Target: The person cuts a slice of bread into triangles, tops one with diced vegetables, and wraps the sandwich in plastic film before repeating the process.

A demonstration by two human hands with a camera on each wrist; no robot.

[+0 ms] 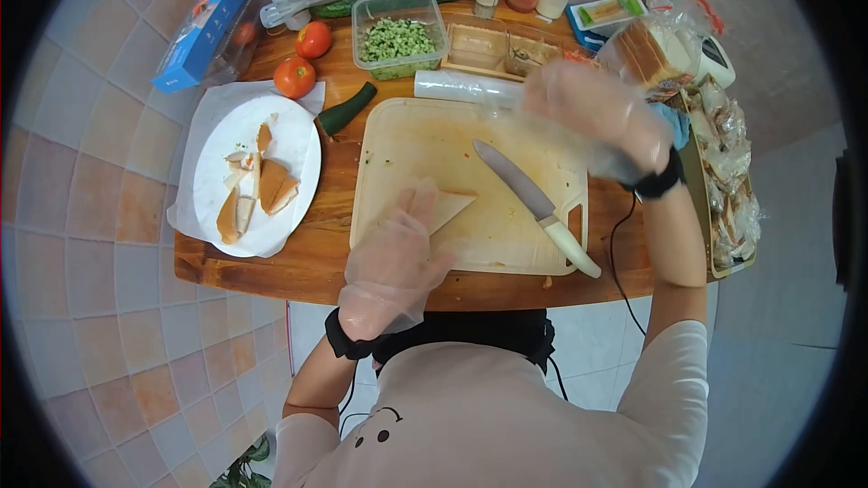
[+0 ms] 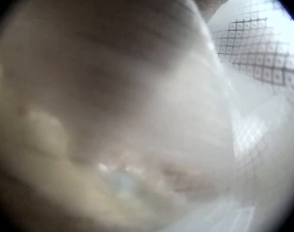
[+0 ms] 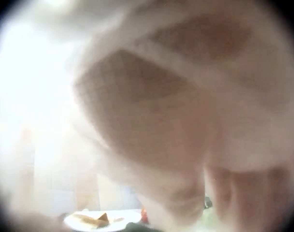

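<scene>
A triangular piece of bread (image 1: 454, 210) lies on the cutting board (image 1: 398, 136). My left hand (image 1: 391, 262), in a clear plastic glove, rests at its left side with fingers extended and thumb apart. My gloved right hand (image 1: 592, 113) is raised over the board's upper right corner, blurred, and nothing shows in its grasp. The right wrist view shows its fingers (image 3: 243, 193) hanging downward. Below that hand a knife (image 1: 520, 183) lies on the board, its pale handle toward the front edge. The left wrist view is too blurred to make out the left fingers.
On the left stands a white plate (image 1: 210, 208) with bread pieces. Tomatoes (image 1: 295, 78), a cucumber piece (image 1: 347, 109), a tub of chopped cucumber (image 1: 398, 41), a wooden tray (image 1: 476, 47) and a plastic roll (image 1: 466, 89) line the back. Bagged bread (image 1: 653, 52) and wrapped items (image 1: 731, 185) occupy the right.
</scene>
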